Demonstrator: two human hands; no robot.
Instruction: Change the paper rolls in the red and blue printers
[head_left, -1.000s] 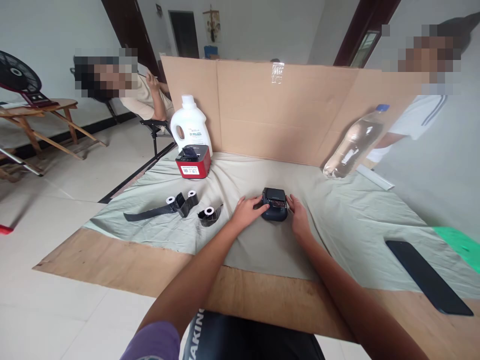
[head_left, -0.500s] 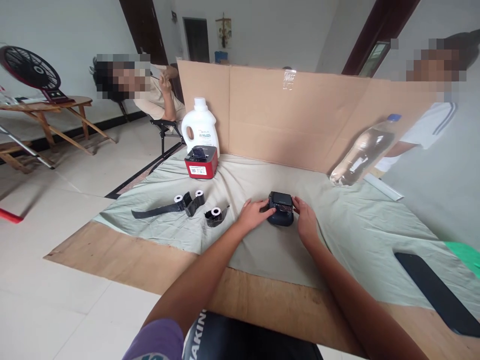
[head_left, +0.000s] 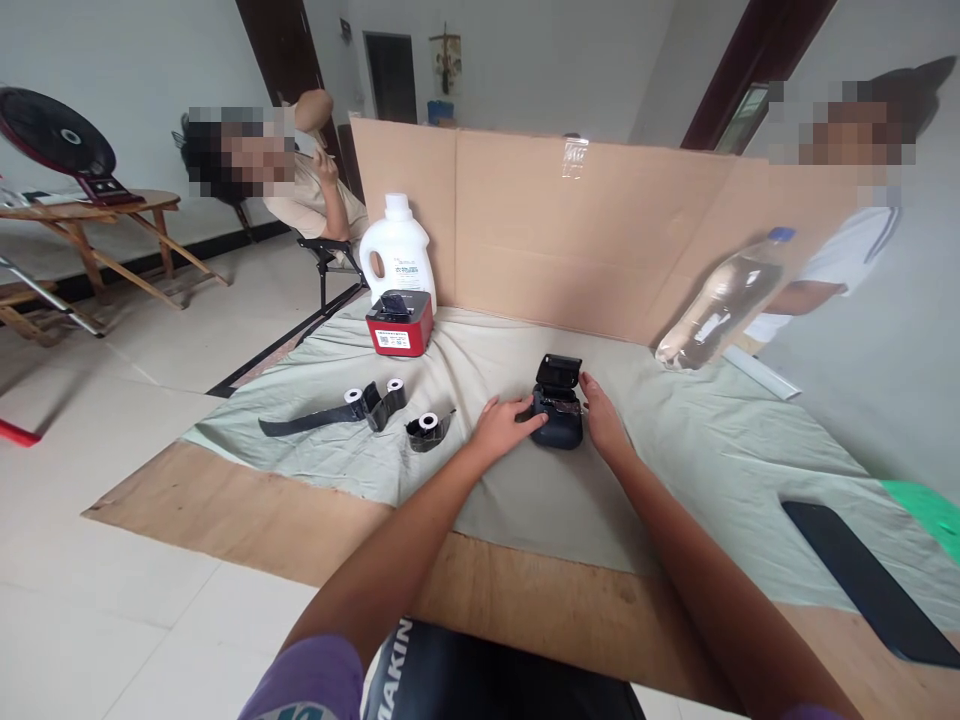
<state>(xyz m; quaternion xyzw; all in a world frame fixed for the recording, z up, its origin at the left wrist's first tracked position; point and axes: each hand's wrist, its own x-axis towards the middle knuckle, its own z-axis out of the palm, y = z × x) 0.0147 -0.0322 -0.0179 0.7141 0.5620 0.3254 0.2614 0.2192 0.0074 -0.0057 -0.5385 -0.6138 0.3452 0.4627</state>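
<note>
A small black device [head_left: 558,425] stands on the grey-green cloth in front of me, its lid [head_left: 559,371] raised at the back. My left hand [head_left: 505,428] rests against its left side, fingers and thumb touching the body. At the right side, my right hand [head_left: 602,412] has its fingertips by the raised lid and holds nothing that I can see. Left of my hands lie a small roll with dark film [head_left: 428,430] and two more rolls joined by a dark strip [head_left: 375,405]. Inside the device, the contents are too small to make out.
A red box-shaped device [head_left: 400,330] stands before a white jug [head_left: 397,250]. Behind is a cardboard panel [head_left: 555,230]. A clear bottle [head_left: 716,305] leans at the right, near a white tube [head_left: 763,373]. A dark phone [head_left: 870,580] lies near right. Two people sit beyond the panel's ends.
The black device's lid has swung up from closed to raised. My right hand has moved slightly up beside it, while my left hand keeps its place on the device.
</note>
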